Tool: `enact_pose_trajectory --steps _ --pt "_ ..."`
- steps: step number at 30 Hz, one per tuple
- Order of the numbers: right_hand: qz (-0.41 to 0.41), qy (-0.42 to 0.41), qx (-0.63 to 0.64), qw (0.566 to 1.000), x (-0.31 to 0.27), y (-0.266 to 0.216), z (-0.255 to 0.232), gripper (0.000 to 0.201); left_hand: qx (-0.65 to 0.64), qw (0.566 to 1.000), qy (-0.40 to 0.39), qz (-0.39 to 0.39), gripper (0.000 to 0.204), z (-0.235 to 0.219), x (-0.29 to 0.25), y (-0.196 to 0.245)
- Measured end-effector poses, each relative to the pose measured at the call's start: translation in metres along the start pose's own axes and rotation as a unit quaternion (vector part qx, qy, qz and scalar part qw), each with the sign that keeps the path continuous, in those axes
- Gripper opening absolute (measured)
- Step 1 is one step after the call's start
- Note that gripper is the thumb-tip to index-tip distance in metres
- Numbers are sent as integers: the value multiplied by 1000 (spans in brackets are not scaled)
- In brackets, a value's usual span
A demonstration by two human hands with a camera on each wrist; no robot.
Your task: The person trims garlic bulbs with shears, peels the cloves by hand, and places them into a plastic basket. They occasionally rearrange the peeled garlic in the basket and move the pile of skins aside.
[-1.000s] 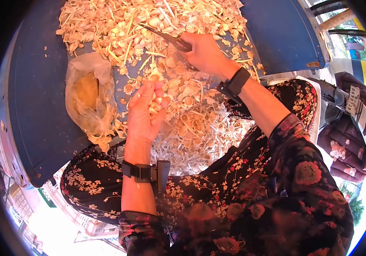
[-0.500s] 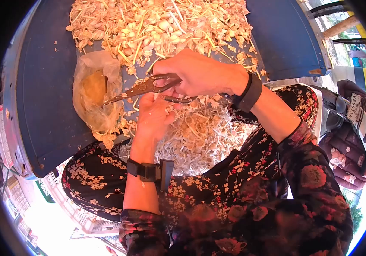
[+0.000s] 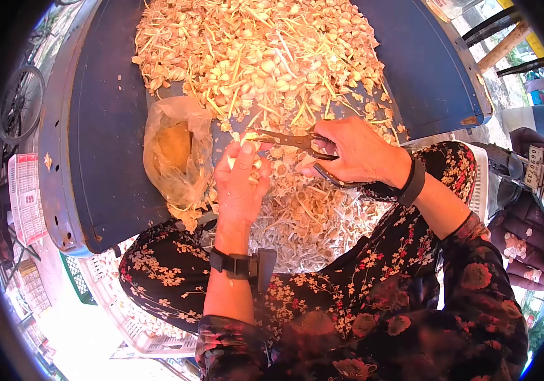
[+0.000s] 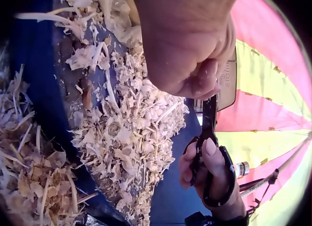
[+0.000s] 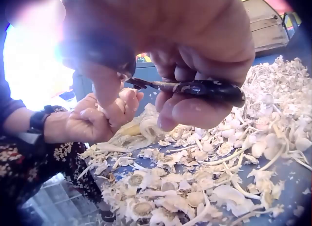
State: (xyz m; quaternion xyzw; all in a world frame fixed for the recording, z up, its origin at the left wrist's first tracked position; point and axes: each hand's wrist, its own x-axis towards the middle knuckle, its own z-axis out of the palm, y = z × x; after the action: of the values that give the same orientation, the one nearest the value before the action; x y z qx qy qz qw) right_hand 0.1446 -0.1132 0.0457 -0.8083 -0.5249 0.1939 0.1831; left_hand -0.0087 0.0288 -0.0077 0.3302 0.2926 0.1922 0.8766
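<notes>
My left hand [image 3: 241,190] holds a garlic bulb [image 3: 251,138] at its fingertips, with pale cloves showing between fingers and thumb. From the right, my right hand [image 3: 362,153] grips dark-handled scissors [image 3: 291,140], thumb and fingers through and around the loops. The blades point left, their tips right at the garlic. In the left wrist view, the scissors [image 4: 209,113] reach up to the curled fingers of the left hand [image 4: 187,55], which hide most of the bulb. The right wrist view shows the scissors [image 5: 195,88] under the right hand's fingers.
A heap of garlic cloves, stalks and skins [image 3: 253,63] covers the back of the blue table [image 3: 421,76]. An open plastic bag [image 3: 177,146] lies left of the hands. Cut stalks and peelings [image 3: 307,238] pile up between the person's legs. A pink-white crate [image 3: 27,197] stands at far left.
The scissors first pointed over the heap, then crossed leftward above the left hand. Now the right hand is back to the right, blade tips at the garlic. The head view has shifted slightly.
</notes>
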Motion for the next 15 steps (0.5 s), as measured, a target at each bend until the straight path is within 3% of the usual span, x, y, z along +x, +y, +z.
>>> enact_pose_trajectory --steps 6,11,15 --pt "23 -47 10 999 1 -2 -8 56 145 989 1 23 23 -2 0 11" --pt "-16 -32 -51 998 -1 3 -1 53 139 989 -48 21 24 -11 4 9" --pt "15 -34 -43 998 -3 -1 7 56 115 992 -44 31 25 -11 2 11"
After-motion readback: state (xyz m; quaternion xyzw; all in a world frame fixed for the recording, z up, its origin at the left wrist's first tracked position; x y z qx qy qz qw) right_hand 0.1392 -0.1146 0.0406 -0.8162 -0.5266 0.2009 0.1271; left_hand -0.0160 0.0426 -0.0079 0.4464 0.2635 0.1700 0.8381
